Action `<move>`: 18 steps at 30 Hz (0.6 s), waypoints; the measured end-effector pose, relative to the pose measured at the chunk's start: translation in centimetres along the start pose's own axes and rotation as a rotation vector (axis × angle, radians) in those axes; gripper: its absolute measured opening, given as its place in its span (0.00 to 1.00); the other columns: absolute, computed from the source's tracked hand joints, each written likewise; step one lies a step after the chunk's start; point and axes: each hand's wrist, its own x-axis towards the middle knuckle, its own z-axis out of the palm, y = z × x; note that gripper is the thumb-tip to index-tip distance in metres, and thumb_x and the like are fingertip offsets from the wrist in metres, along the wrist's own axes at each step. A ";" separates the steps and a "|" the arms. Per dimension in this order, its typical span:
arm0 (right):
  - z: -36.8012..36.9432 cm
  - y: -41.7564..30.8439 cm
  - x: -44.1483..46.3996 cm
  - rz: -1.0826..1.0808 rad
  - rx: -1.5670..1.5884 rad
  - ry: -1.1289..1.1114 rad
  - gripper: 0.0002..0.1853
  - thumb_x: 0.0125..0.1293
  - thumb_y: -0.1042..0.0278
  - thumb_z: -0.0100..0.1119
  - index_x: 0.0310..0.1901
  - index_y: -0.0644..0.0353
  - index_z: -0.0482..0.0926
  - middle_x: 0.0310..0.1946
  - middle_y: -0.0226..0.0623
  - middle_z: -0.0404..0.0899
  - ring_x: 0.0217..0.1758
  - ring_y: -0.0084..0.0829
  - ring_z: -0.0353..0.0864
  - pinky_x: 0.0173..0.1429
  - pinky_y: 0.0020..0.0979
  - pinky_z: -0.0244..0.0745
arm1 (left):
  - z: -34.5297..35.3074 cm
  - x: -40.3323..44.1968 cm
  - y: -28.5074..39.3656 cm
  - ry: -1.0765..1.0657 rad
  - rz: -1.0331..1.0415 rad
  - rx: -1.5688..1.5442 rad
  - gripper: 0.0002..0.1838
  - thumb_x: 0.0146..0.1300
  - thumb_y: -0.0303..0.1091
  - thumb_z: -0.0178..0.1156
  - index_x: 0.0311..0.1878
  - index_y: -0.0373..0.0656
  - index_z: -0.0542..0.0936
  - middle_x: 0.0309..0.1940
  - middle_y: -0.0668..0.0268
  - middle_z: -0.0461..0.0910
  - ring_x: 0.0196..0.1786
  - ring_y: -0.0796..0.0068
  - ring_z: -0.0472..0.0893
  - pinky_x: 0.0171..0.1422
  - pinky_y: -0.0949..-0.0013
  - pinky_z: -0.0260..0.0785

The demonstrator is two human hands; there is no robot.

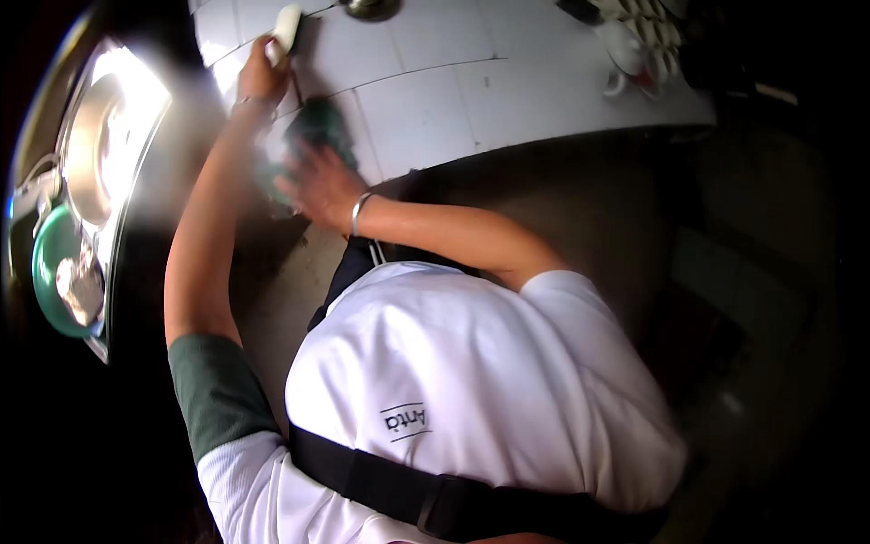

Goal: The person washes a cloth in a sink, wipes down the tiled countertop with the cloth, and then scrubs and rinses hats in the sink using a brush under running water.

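Pale stick (286, 29) up in the left hand (265, 74), green bundle (319, 120) right at the right hand (331, 189)!

And here we are, 2 bare hands over the white tiled counter (421, 95). We see the left hand out on the far left side, its fingers closed around the near end of the pale stick. That stick has its long axis running mostly near to far, its far end leaning a touch to the right, pointing away from our body. A thin dark line shows just nearward of that grip, too blurred for us to name.

Now down to the near edge, where the green bundle sits between our 2 hands! It lies just to the far side of the right fingers, so the right hand is clearly the nearer of the 2; the left is beyond it, farther out and to the left. Those right fingers are spread, pointing far and left, and blurred; whether they touch the bundle, we cannot tell. Its long axis? Too smeared for us to call.

Well off to the far right, we've got a pale bumpy tray (645, 25), and beyond the bundle a metal thing (370, 7) at the far side, both well apart from our fingers.
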 end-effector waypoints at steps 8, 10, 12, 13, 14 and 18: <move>-5.7 6.0 -6.6 0.038 -0.060 0.142 0.19 0.52 0.59 0.60 0.48 0.47 0.77 0.56 0.38 0.64 0.66 0.45 0.55 0.64 0.47 0.55 | -0.5 -0.8 0.6 -0.164 -0.099 -0.117 0.21 0.60 0.34 0.56 0.56 0.47 0.66 0.24 0.66 0.76 0.21 0.80 0.75 0.22 0.76 0.64; -7.1 9.4 -10.0 0.126 -0.137 0.218 0.17 0.52 0.58 0.59 0.46 0.48 0.77 0.54 0.35 0.65 0.66 0.43 0.55 0.61 0.45 0.57 | 0.0 -0.4 -0.1 -0.094 -0.004 0.049 0.23 0.58 0.36 0.57 0.57 0.47 0.65 0.27 0.63 0.78 0.26 0.72 0.77 0.30 0.70 0.68; -9.5 12.2 -13.3 0.231 -0.237 0.246 0.17 0.51 0.59 0.59 0.46 0.48 0.76 0.54 0.35 0.66 0.65 0.42 0.56 0.57 0.44 0.59 | 0.1 -0.6 -0.4 -0.090 -0.015 0.034 0.26 0.57 0.38 0.58 0.59 0.46 0.64 0.32 0.59 0.79 0.32 0.67 0.78 0.37 0.67 0.70; -10.5 14.0 -14.8 0.289 -0.258 0.266 0.17 0.51 0.61 0.59 0.45 0.49 0.77 0.54 0.35 0.66 0.64 0.41 0.57 0.57 0.44 0.59 | -0.1 -0.8 0.2 -0.088 -0.028 0.044 0.28 0.57 0.38 0.58 0.60 0.45 0.64 0.34 0.57 0.79 0.34 0.66 0.79 0.38 0.67 0.70; -11.6 15.5 -16.3 0.341 -0.291 0.306 0.16 0.51 0.63 0.60 0.44 0.50 0.78 0.53 0.35 0.67 0.63 0.42 0.58 0.57 0.44 0.60 | -0.4 -1.0 0.9 -0.100 -0.051 0.060 0.27 0.58 0.40 0.57 0.59 0.41 0.64 0.38 0.52 0.77 0.38 0.62 0.78 0.42 0.65 0.70; -15.7 20.9 -21.1 0.472 -0.357 0.433 0.12 0.50 0.69 0.61 0.39 0.53 0.80 0.50 0.37 0.70 0.60 0.43 0.60 0.59 0.44 0.59 | -1.1 -1.9 1.8 -0.040 -0.081 0.148 0.30 0.56 0.39 0.61 0.59 0.38 0.64 0.45 0.50 0.73 0.38 0.63 0.77 0.42 0.66 0.71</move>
